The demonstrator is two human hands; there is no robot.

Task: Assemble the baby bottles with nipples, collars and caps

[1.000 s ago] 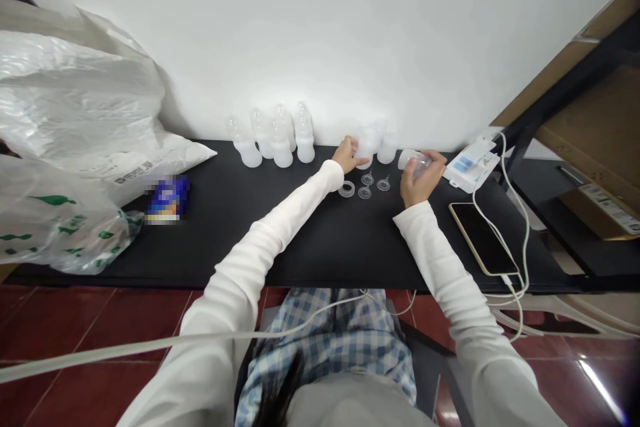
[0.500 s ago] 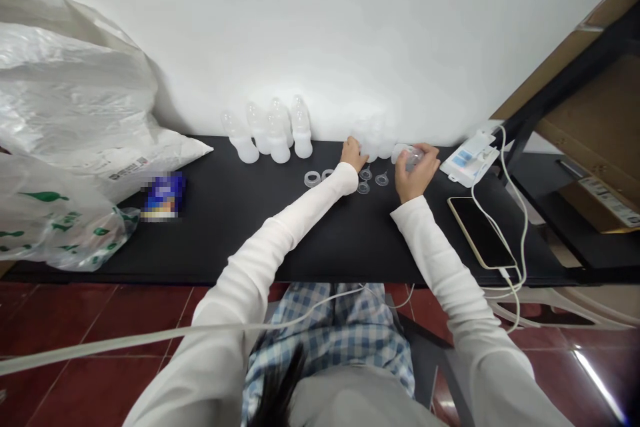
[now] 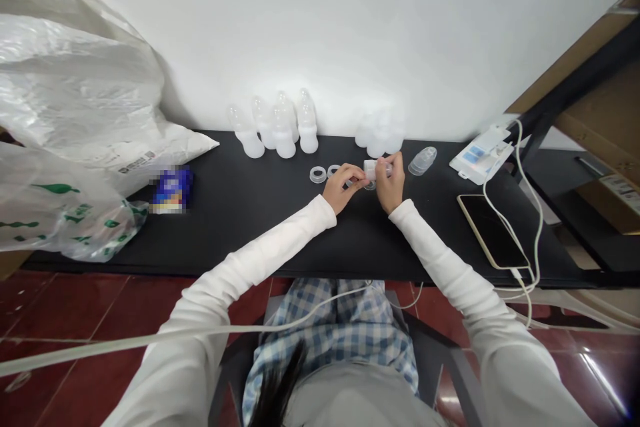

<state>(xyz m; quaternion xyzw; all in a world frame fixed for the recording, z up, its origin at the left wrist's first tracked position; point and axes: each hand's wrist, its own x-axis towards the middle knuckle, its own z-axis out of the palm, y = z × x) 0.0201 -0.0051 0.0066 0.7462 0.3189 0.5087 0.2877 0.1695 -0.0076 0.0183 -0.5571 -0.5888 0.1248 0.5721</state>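
Note:
My right hand (image 3: pixel 391 185) is closed around a clear, translucent cap (image 3: pixel 371 168), its wide end facing left. Beside it, my left hand (image 3: pixel 344 188) is closed, fingertips pinched together near that wide end; what they hold is too small to make out. A similar clear cap (image 3: pixel 423 161) lies to the right of my right hand. Left of my fingers rest pale rings (image 3: pixel 317 175), and small clear discs are partly hidden under my hands. Behind them stand several whitish bottle bodies (image 3: pixel 379 137) without domes. Farther left are several small bottles (image 3: pixel 285 140) with clear domed tops.
Plastic bags (image 3: pixel 75 80) and a blurred blue packet (image 3: pixel 173 189) occupy the table's left side. On the right lie a white plastic case (image 3: pixel 477 157), a phone (image 3: pixel 493 230) and its white cable (image 3: pixel 540 220). Cardboard boxes (image 3: pixel 600 133) stand beyond. Another cable crosses my lap.
My left hand has drawn back from the bottle bodies toward the front left. My right hand has moved left with a clear cap, uncovering the other cap. Both hands are now together.

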